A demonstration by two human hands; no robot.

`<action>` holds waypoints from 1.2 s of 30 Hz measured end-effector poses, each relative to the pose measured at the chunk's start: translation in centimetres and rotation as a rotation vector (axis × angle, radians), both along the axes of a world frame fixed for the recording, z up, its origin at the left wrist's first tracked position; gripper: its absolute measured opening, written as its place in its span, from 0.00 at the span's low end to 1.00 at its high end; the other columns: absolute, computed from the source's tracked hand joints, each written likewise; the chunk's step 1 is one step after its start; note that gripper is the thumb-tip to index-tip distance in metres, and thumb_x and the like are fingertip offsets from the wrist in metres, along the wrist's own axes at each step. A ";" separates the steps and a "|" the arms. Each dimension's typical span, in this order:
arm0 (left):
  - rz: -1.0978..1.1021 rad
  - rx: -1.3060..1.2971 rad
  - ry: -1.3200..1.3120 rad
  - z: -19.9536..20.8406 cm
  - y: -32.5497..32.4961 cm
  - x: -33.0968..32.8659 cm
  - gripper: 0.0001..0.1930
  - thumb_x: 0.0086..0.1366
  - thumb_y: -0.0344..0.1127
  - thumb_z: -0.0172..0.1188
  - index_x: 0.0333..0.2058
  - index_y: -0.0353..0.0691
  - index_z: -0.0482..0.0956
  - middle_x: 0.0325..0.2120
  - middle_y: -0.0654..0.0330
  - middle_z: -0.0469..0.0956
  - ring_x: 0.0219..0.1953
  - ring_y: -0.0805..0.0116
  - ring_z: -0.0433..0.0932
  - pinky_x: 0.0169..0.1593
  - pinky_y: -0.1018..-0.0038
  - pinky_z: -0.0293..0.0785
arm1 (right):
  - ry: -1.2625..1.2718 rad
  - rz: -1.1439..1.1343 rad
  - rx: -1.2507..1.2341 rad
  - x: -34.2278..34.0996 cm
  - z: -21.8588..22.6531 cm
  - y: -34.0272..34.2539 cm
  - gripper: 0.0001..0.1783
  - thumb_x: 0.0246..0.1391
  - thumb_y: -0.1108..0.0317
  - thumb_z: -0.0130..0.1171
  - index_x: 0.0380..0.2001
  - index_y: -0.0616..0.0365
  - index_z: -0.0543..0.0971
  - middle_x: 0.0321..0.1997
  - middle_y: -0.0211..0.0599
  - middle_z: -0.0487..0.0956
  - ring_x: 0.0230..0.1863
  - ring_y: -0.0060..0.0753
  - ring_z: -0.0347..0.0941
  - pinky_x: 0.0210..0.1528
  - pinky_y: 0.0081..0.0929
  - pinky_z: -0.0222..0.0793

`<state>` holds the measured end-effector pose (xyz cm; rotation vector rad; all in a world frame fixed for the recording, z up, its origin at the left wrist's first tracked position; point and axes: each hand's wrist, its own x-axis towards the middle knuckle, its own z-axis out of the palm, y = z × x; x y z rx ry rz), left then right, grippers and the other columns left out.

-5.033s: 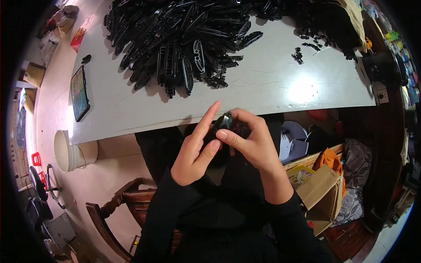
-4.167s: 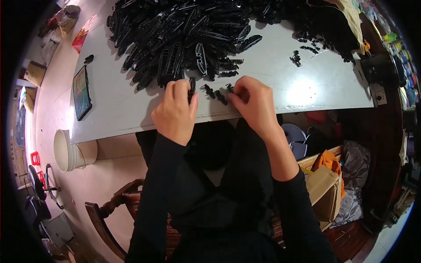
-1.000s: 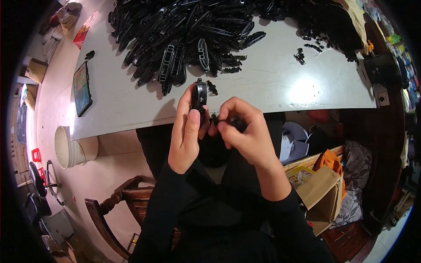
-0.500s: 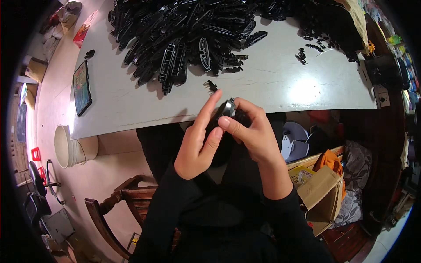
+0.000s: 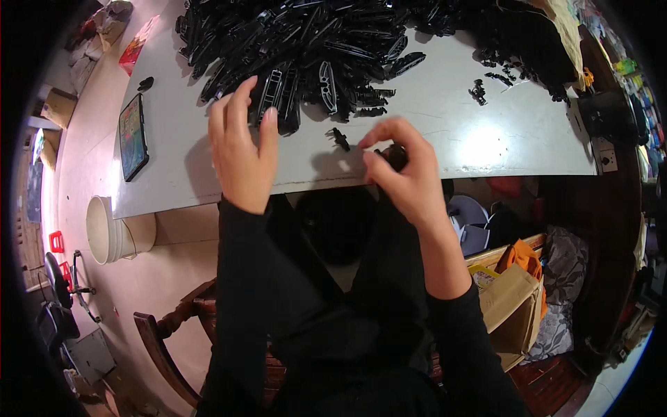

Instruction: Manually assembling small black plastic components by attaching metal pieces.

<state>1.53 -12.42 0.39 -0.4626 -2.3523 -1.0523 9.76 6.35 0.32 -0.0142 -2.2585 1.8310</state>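
1. Head view: the left grip (image 5: 241, 154) stands wide, thumb well away from the fingers, at the near edge of the heap (image 5: 299, 38); a ladder-like frame (image 5: 274, 89) lies between thumb and forefinger, and whether either touches it I cannot tell.
2. The right grip (image 5: 411, 170) is curled round a dark piece (image 5: 394, 157), mostly hidden, with thumb and forefinger tips slightly apart; a small clip (image 5: 340, 139) lies on the counter (image 5: 431, 132), just left of those tips.
3. The frames look like glossy black plastic, long and narrow; one has crossbars, while an oval frame (image 5: 327, 87) shows openings inside a glinting rim. The clip is short and knobbly.
4. The counter is pale, smooth and scratched, with glare at right.
5. Overlapping frames crowd close around the left fingers. A phone (image 5: 133, 139) lies at left, a loose clip (image 5: 479, 92) at right.
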 end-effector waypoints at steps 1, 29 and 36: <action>0.004 -0.036 0.009 -0.5 0.1 -1.0 0.19 0.57 0.33 0.56 0.49 0.41 0.70 0.34 0.57 0.69 0.36 0.61 0.71 0.41 0.69 0.68 | -0.021 -0.041 0.137 -0.3 0.7 -0.6 0.12 0.44 0.74 0.58 0.34 0.60 0.71 0.28 0.34 0.74 0.21 0.31 0.71 0.25 0.25 0.66; -0.493 0.869 -0.871 0.5 1.2 6.7 0.21 0.68 0.38 0.43 0.57 0.37 0.58 0.34 0.62 0.70 0.24 0.81 0.63 0.28 0.86 0.60 | -0.362 0.196 -0.544 2.0 2.3 -2.5 0.05 0.48 0.76 0.60 0.28 0.66 0.75 0.22 0.33 0.74 0.18 0.18 0.68 0.19 0.14 0.63; -0.572 0.422 -0.645 0.0 0.9 7.4 0.27 0.67 0.38 0.45 0.61 0.35 0.51 0.48 0.59 0.64 0.35 0.82 0.65 0.38 0.85 0.64 | -0.295 0.147 -0.553 2.1 1.7 -3.2 0.06 0.48 0.75 0.60 0.27 0.66 0.74 0.22 0.33 0.74 0.20 0.18 0.69 0.19 0.14 0.63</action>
